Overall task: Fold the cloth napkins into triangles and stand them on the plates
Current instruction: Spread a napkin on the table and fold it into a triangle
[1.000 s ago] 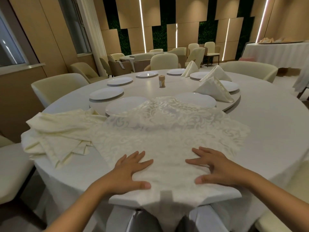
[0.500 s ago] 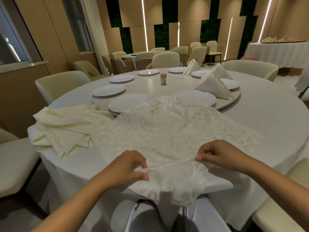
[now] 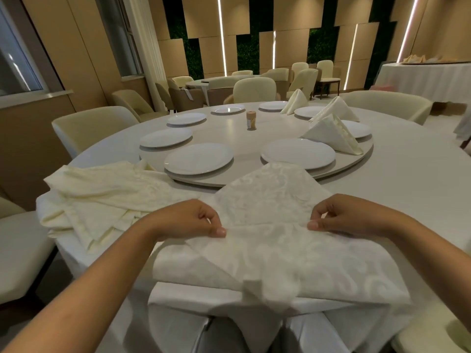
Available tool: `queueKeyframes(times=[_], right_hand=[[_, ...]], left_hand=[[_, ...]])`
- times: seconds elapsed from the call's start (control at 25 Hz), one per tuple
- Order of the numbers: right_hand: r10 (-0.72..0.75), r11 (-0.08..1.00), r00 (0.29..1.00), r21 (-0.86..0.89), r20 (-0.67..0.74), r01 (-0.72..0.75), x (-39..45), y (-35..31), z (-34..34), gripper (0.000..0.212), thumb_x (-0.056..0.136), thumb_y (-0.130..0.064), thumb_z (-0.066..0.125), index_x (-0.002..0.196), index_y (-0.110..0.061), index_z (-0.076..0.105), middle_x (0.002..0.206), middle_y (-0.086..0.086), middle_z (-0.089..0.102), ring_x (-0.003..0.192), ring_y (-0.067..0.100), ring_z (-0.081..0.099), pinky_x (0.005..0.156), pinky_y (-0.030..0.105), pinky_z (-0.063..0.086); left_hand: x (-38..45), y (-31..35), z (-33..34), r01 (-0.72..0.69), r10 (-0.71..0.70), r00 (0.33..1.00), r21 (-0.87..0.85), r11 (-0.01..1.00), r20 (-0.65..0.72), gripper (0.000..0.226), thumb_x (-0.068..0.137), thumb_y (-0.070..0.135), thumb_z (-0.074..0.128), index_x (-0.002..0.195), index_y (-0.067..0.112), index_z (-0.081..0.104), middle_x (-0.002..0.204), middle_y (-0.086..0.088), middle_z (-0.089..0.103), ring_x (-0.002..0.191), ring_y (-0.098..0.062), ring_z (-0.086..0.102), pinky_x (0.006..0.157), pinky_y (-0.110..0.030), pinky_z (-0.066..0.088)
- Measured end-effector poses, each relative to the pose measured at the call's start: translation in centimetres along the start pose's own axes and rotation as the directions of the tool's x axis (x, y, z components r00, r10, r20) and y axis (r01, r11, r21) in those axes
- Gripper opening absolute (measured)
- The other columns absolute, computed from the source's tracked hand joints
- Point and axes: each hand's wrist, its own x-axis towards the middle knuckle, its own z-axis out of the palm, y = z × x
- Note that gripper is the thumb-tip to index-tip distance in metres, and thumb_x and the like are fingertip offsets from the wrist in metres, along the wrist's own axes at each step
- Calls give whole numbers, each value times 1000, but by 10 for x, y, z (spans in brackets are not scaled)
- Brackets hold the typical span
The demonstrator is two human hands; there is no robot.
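A white patterned cloth napkin [image 3: 270,240] lies on the near edge of the round table, with a raised fold across its middle. My left hand [image 3: 188,220] pinches that fold on the left and my right hand [image 3: 344,215] pinches it on the right. Its far corner points toward the turntable. Two empty white plates sit just beyond it, one at the left [image 3: 198,157] and one at the right [image 3: 298,153]. Three folded triangle napkins [image 3: 334,133] stand at plates on the right and far side of the turntable.
A heap of unfolded cream napkins [image 3: 102,194] lies left of my hands. The turntable [image 3: 244,138] holds several more empty plates and a small brown shaker [image 3: 251,120]. Cream chairs ring the table. The tablecloth hangs off the near edge.
My hands went from lying flat on the napkin to pinching it, then lifted and drew the fold away from me. The napkin's far corner no longer covers the near plates.
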Motion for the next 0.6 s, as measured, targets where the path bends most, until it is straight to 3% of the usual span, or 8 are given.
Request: queueKeyframes(times=[0.12,0.2,0.28,0.36,0.44,0.52,0.6], right_hand=[[74,978,981,-181,-180,-107,39,12,-8,27,87,-41,65,74,-18,67,54,-10,59,51,2,51,57,22,38],[114,961,947,-210,-300,-182,58,23,-4,17,85,-40,66,84,-23,69,76,-10,64,74,7,58,66,25,42],[56,975,928,-179,-369,-130,68,29,8,16,82,-38,70,96,-29,69,90,-11,62,85,8,56,73,25,43],[-32,999,940,-33,-340,22,69,29,23,17,77,-36,76,93,-34,71,95,-15,63,87,3,57,76,20,44],[-110,989,972,78,-207,128,66,26,40,20,69,-44,80,87,-40,72,98,-17,62,93,-2,57,83,19,42],[-154,988,980,-7,-127,154,66,29,55,30,61,-59,77,88,-47,71,104,-21,55,105,-3,47,95,21,32],[-149,989,970,-24,-191,147,69,32,63,22,60,-56,79,78,-50,69,102,-21,54,107,-1,43,99,24,26]], left_hand=[[49,-4,-8,21,-7,986,84,996,-167,17,82,40,72,71,27,71,60,16,61,60,-1,54,59,-18,43],[75,-8,1,-9,37,964,107,994,-262,10,83,40,70,85,30,71,82,14,67,77,-3,60,68,-19,46],[89,-12,18,-94,118,951,97,991,-284,16,83,40,70,98,34,69,105,13,64,93,-2,58,79,-21,46],[90,-13,35,-146,139,965,-18,989,-221,15,84,37,70,98,34,71,107,16,62,94,3,58,81,-17,45],[88,-17,50,-180,170,979,-85,980,-112,15,84,35,72,99,31,73,107,16,61,95,7,59,82,-10,44],[88,-21,55,-215,210,975,-76,974,-69,17,83,36,72,100,34,73,110,17,59,101,10,55,86,-7,40],[90,-21,50,-193,191,981,-66,979,-25,18,82,38,72,100,39,73,113,21,57,104,13,52,87,-4,38]])
